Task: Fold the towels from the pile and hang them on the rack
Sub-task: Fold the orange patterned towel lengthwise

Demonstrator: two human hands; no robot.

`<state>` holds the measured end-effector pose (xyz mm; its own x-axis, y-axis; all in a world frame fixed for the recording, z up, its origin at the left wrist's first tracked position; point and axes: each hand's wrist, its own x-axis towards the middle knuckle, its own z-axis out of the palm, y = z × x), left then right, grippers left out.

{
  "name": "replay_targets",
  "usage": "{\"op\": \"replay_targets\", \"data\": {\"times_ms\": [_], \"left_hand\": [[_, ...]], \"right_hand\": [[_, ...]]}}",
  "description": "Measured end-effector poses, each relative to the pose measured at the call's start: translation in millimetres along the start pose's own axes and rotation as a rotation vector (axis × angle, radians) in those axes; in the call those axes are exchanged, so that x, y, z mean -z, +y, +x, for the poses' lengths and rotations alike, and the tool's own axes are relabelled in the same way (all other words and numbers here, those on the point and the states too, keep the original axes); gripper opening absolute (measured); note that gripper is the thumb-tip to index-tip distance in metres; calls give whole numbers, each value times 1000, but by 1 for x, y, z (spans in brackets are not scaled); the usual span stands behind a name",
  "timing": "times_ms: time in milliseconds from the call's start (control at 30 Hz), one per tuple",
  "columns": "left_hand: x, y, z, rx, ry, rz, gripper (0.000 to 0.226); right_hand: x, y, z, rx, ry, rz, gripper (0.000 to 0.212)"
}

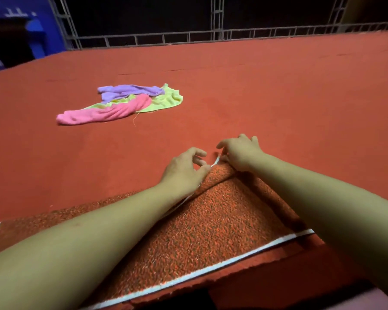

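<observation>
An orange-red speckled towel (211, 222) with a white and dark striped border lies at the near edge of the red surface, one part folded over. My left hand (184, 168) and my right hand (240, 153) meet at its far corner, and each pinches the white edge there. A pile of towels (119, 104) lies further away on the left: a purple one, a yellow-green one and a pink one, crumpled together. No rack can be made out.
A wide red felt-covered surface (278, 97) stretches across the view. A metal lattice frame (188, 36) runs along its far edge with darkness behind. Something blue (38, 30) stands at the far left.
</observation>
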<state>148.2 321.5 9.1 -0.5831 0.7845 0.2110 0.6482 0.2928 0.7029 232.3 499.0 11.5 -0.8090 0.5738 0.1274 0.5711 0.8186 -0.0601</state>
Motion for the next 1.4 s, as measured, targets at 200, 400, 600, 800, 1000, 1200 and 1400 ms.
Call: {"op": "replay_targets", "data": {"times_ms": [200,400,600,800,1000,1200,1400], "left_hand": [[-3,6,-6,76,-79,30,50],[-6,34,-13,25,3,-75,48],[-19,61,-47,-118,-97,-220,45],[-45,85,-77,-259,-165,4,49],[-55,90,-82,-257,-173,116,47],[-58,88,-90,-220,-194,86,42],[-61,85,-94,-211,-197,73,40]], "right_hand": [[29,19,-15,-77,202,386,43],[59,57,-68,-15,228,853,52],[55,92,-141,-11,127,881,54],[53,112,-191,14,105,901,58],[40,111,-204,23,66,718,54],[40,100,-205,-225,112,425,34],[41,90,-205,-265,19,436,45]]}}
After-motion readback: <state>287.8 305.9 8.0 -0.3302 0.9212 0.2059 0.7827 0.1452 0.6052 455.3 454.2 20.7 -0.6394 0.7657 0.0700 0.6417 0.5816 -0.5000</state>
